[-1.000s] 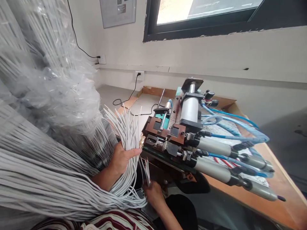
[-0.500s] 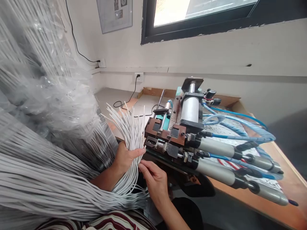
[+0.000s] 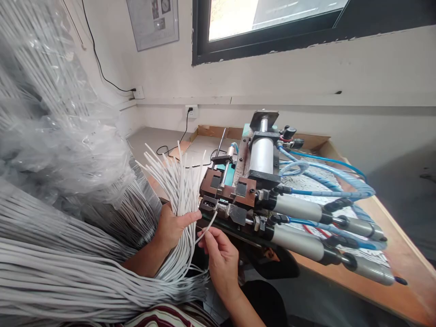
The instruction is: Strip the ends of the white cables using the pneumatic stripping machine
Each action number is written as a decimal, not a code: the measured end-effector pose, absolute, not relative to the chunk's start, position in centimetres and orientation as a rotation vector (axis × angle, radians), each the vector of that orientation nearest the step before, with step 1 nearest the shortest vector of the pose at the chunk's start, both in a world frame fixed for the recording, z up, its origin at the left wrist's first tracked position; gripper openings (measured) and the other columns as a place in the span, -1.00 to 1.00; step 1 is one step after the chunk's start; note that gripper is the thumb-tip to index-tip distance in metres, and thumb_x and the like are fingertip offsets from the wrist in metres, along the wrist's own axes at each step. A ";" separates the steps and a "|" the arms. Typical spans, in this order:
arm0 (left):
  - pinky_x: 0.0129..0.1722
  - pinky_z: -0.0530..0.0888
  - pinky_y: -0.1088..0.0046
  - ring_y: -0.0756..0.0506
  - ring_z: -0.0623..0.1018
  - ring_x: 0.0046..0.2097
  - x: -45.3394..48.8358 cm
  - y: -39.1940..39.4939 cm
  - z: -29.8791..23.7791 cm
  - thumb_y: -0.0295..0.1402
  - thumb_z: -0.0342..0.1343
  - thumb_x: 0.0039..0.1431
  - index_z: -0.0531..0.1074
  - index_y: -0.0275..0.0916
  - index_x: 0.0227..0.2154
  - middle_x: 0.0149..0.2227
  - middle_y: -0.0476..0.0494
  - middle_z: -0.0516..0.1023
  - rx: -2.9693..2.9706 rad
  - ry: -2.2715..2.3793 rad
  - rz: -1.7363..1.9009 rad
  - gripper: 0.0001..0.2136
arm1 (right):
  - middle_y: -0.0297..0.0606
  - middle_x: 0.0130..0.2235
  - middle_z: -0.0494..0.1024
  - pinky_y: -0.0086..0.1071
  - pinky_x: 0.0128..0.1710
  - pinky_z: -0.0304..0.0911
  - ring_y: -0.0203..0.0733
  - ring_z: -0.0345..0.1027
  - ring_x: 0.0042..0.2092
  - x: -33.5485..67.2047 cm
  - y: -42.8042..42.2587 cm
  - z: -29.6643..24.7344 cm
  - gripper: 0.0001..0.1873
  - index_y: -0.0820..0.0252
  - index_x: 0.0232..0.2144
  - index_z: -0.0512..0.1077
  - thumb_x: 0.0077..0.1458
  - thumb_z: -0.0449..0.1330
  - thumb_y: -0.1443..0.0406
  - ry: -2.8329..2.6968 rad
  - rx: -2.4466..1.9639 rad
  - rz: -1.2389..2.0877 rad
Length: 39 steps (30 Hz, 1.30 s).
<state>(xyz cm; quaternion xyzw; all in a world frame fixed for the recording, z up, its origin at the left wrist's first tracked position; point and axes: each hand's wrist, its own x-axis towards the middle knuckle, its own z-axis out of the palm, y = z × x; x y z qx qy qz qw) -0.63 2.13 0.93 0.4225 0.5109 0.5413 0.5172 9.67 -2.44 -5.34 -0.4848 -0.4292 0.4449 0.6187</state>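
My left hand [image 3: 175, 227] is wrapped round a thick bundle of white cables [image 3: 182, 188], whose cut ends fan upward above my thumb. A single white cable [image 3: 212, 222] is pinched between the thumb and fingers of my right hand [image 3: 220, 254]. Its tip points up at the front of a pneumatic machine [image 3: 228, 188] with brown and dark metal blocks. Whether that tip touches the machine's jaws I cannot tell. Below my left hand the bundle bends down and runs back toward the cables across my lap.
Long lengths of cable [image 3: 68, 268] cover the left side, with plastic-wrapped bundles [image 3: 68, 150] above them. Grey air cylinders [image 3: 299, 243] and blue hoses [image 3: 334, 175] reach rightward over the wooden table edge [image 3: 384, 290]. Pale scraps lie behind them. A black power cord [image 3: 186, 125] runs to a wall socket.
My right hand has drawn one cable out from the bundle, and its end now stands apart, toward the machine. The whole view has shifted slightly, with the scene moving left.
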 end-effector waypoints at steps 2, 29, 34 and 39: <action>-0.38 0.43 0.45 -0.07 0.51 -0.43 -0.6 2.2 0.9 -0.45 0.26 -0.29 0.50 -0.29 -0.46 -0.47 -0.05 0.56 1.042 1.174 1.349 -0.80 | -0.30 -0.52 0.43 -0.46 -0.57 0.15 -0.30 0.23 -0.53 9.5 -2.7 -5.4 -0.79 0.19 -0.48 0.42 0.04 0.07 0.20 -0.962 -1.065 1.143; -0.48 0.49 0.44 -0.08 0.55 -0.49 -0.1 3.6 1.9 -0.39 0.28 -0.28 0.47 -0.36 -0.46 -0.52 -0.10 0.57 0.841 1.051 1.340 -0.76 | -0.39 -0.61 0.34 -0.57 -0.67 0.02 -0.45 0.05 -0.60 10.4 -0.4 -4.0 -0.82 0.25 -0.55 0.49 -0.29 0.33 0.26 -0.221 -0.823 1.379; -0.48 0.49 0.45 -0.06 0.54 -0.50 -0.1 3.5 2.0 -0.41 0.27 -0.25 0.45 -0.34 -0.48 -0.54 -0.07 0.56 0.859 1.045 1.324 -0.80 | -0.44 -0.66 0.26 -0.59 -0.71 -0.05 -0.48 -0.01 -0.63 10.5 0.1 -4.0 -0.82 0.28 -0.56 0.47 -0.26 0.32 0.26 -0.201 -0.798 1.458; -0.50 0.48 0.47 -0.05 0.54 -0.52 0.0 3.4 2.0 -0.42 0.27 -0.25 0.46 -0.33 -0.51 -0.55 -0.05 0.55 0.867 1.045 1.310 -0.83 | -0.49 -0.69 0.19 -0.63 -0.73 -0.11 -0.53 -0.07 -0.65 10.8 0.7 -3.7 -0.81 0.29 -0.60 0.45 -0.31 0.34 0.28 -0.145 -0.758 1.520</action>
